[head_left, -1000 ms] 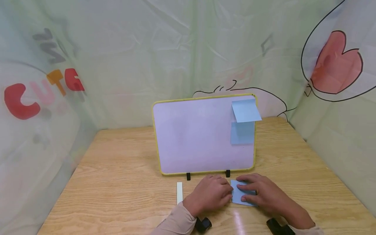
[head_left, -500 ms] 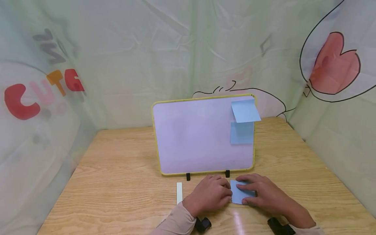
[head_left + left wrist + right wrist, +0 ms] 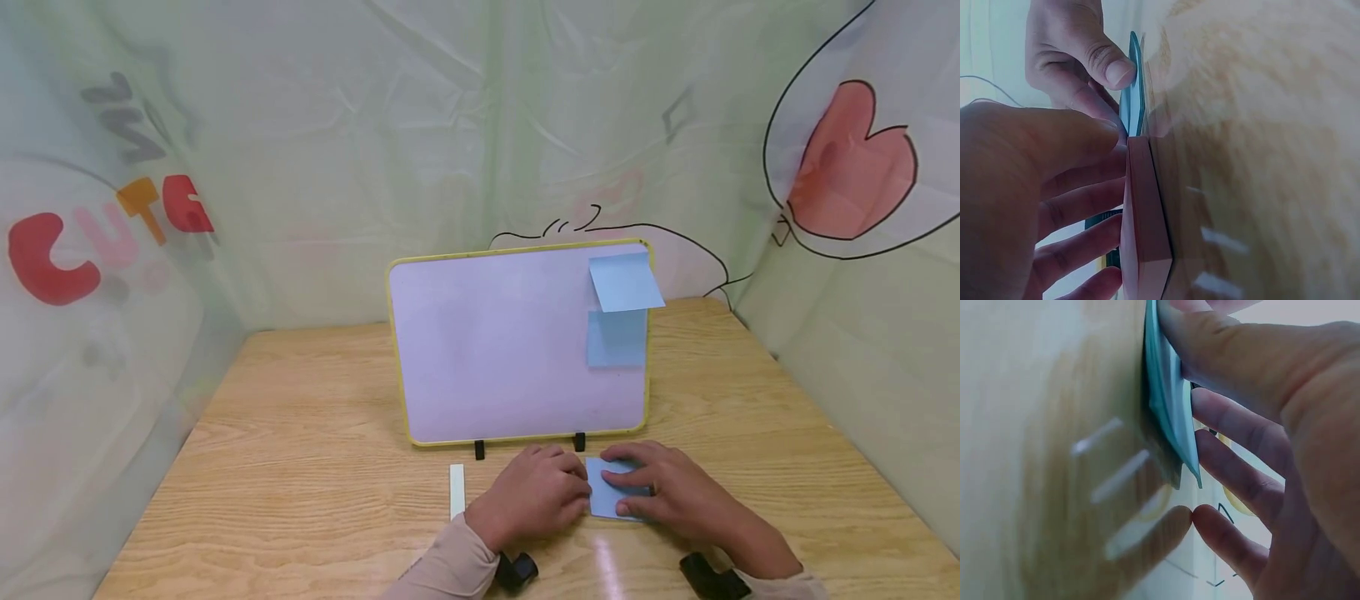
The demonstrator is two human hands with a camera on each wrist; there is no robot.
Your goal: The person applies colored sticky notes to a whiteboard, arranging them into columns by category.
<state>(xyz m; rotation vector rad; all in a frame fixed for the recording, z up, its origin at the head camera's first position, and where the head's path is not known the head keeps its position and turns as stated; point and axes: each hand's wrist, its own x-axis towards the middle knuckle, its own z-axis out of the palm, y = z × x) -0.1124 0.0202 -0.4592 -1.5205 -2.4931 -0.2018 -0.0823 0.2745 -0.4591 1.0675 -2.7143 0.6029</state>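
A pad of blue sticky notes (image 3: 602, 500) lies flat on the table in front of the whiteboard. My right hand (image 3: 678, 496) spreads over it, with thumb and fingertips resting on its upper face. The right wrist view shows the blue sheets (image 3: 1161, 394) slightly bowed, one corner lifting apart. At the pad's left side is my left hand (image 3: 534, 492), its thumb right at the blue edge. Under its fingers in the left wrist view lies a thick pink pad (image 3: 1147, 219), end to end with the blue one; the back of the hand hides it in the head view.
A whiteboard (image 3: 502, 350) with a yellow frame stands on black feet behind the hands. Two blue notes, an upper one (image 3: 626, 283) and a lower one (image 3: 617, 340), hang at its right side. A pale strip (image 3: 457, 490) lies left of the left hand on the wooden table (image 3: 300, 475).
Both hands stay almost where they were. The right thumb and the blue pad's lower edge shift very slightly; the whole head view drifts a little.
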